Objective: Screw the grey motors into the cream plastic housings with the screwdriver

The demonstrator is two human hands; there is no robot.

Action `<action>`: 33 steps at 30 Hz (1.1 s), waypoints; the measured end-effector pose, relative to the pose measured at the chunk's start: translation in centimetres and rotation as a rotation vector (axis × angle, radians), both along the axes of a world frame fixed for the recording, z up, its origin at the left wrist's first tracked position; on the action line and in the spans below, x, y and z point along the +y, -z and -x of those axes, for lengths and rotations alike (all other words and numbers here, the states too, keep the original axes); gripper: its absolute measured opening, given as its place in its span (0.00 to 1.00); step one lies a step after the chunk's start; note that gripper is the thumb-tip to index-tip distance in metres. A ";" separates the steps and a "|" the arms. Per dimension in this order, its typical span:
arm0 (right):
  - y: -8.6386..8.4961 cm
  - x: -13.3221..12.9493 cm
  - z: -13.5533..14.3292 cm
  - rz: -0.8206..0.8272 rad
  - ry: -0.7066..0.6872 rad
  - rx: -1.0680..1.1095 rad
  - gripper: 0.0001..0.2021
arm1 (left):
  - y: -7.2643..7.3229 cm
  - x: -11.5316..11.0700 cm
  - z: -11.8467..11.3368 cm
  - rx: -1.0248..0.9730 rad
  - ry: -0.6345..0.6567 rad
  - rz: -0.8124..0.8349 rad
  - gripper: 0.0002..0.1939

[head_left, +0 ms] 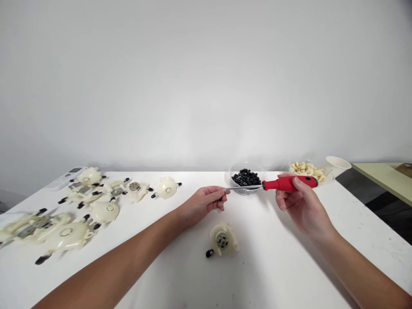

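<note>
My right hand (301, 206) grips the red handle of a screwdriver (283, 183), its thumb lying along the top. The metal shaft points left, and its tip meets the fingertips of my left hand (207, 199). Those fingers are pinched together around a small black part (220, 198), mostly hidden by them. Below, on the table, lies a cream plastic housing (231, 245) with a round metal motor in its middle and a black piece (209, 253) sticking out at its lower left.
Behind the screwdriver shaft stands a clear bowl (232, 182) of small black parts. Cream curved pieces (305, 168) and a white cup (337, 165) sit at the back right. Several cream housings (66, 236) with black ends spread over the left side of the white table (264, 270), near a remote control (66, 178).
</note>
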State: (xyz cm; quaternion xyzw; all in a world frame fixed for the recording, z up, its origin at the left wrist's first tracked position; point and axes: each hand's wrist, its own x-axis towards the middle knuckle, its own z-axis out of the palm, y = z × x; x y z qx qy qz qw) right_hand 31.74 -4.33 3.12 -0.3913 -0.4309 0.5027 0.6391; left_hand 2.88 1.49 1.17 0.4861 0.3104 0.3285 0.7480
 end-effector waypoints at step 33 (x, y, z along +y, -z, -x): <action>-0.3 -0.4 -0.1 -0.076 0.019 -0.074 0.14 | 0.2 -0.2 0.0 0.068 -0.013 -0.060 0.14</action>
